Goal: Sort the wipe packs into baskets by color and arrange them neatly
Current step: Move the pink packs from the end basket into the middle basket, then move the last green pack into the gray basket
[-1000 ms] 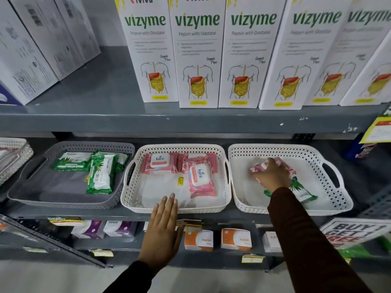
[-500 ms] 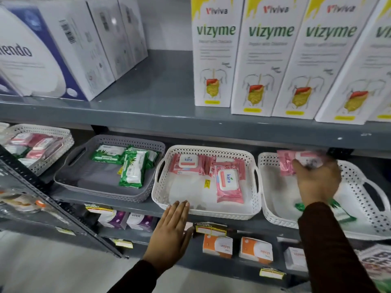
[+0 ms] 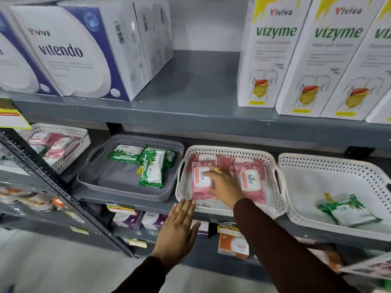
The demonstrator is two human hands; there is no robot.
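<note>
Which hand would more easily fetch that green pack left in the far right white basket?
The right hand, probably. It rests on a pink pack in the middle basket, next to the right basket holding the green pack. The left hand would have to cross over.

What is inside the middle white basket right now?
The middle white basket holds only pink wipe packs. The right hand rests on the front-left one, covering part of it and whatever lies beneath.

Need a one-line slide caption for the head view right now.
Right hand sets a pink wipe pack into the middle white basket; left hand steadies its front rim.
</note>
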